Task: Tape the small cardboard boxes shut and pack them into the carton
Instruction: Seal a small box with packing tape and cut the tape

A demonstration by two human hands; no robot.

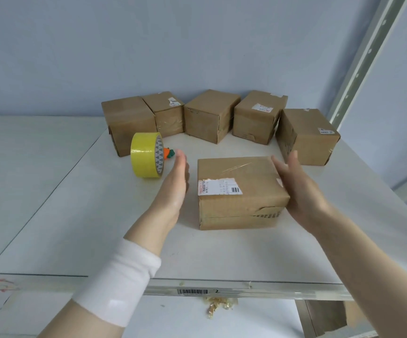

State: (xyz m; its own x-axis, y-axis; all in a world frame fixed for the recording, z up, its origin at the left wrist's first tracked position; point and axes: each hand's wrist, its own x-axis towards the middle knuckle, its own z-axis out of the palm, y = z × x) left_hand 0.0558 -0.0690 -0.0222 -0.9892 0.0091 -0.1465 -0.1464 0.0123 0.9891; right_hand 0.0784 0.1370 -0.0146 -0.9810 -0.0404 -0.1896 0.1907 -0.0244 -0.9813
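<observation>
While the labelled box (pixel 236 206) sits on the white bench (pixel 100 215), the left grip (pixel 175 184) hovers open at its 9 o'clock, fingers straight and just clear of it. The right grip (pixel 300 191), also open, lies against the box's 3 o'clock side. A yellow tape roll (pixel 145 154) stands on edge at 10 o'clock, and five more boxes (pixel 209 115) arc across 12 o'clock

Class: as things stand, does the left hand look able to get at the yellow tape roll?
Probably yes: the left hand is open and holds nothing, and the yellow tape roll stands just to its left, nothing between them.
</observation>
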